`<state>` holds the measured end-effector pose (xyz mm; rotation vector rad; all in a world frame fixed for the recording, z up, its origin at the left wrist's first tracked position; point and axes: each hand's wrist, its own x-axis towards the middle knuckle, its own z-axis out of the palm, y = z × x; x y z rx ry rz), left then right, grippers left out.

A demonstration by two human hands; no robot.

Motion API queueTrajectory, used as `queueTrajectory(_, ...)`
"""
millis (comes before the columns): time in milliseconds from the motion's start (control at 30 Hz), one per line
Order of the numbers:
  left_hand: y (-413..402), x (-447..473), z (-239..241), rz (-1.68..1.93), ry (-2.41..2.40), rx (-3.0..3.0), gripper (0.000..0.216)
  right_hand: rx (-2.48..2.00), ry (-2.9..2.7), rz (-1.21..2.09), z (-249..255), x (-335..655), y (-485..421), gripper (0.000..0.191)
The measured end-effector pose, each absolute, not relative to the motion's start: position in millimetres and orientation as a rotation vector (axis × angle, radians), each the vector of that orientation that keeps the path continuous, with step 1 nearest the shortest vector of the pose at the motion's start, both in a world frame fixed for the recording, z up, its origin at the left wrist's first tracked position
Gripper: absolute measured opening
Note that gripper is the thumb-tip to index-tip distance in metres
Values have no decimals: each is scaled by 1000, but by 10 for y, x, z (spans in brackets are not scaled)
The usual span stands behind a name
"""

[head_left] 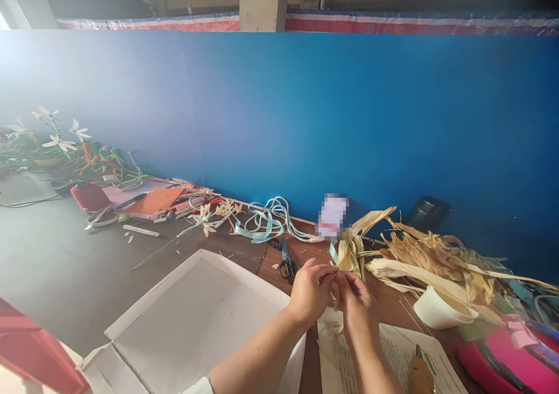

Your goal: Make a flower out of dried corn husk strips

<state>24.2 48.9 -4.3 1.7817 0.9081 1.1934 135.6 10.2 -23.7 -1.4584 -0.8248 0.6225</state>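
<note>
My left hand (311, 290) and my right hand (358, 302) meet fingertip to fingertip above the table. Both are closed in a pinch on a small pale strip (335, 298), which hangs down between them. It looks like dried husk, though the fingers cover most of it. Just behind the hands lies a bundle of dried corn husks (350, 255). Black-handled scissors (286, 264) rest to the left of my left hand. Beneath my right hand is a printed sheet (388, 347), with a brown pointed tool (420, 372) lying on it.
An open white box (196, 324) fills the front left. A white cup (441, 308) and a pink container (493, 359) stand at right. Behind are a coiled pale-blue cord (283, 208), husk flowers (208, 216) and a blue partition (305, 120).
</note>
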Motion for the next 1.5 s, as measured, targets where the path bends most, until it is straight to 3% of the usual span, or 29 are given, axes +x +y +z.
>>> queueTrajectory(367,439,327,-109,1135,938,1642,29,-1537,-813,598,-271,1378,95,39)
queueTrajectory(633,410,308,-119,1122,980,1889,34,-1678,-828,497,-204,1326,84,47)
queueTrajectory(867,425,290,-107,1135,993,2085,35,-1660,-850,520,-187,1290,77,39)
queueTrajectory(1267,455,281,-158,1137,961,2230,37,-1702,-861,471,-188,1319,82,44)
queueTrajectory(1500,479,238,-81,1153,916,2095,33,-1588,-801,619,-198,1360,107,39)
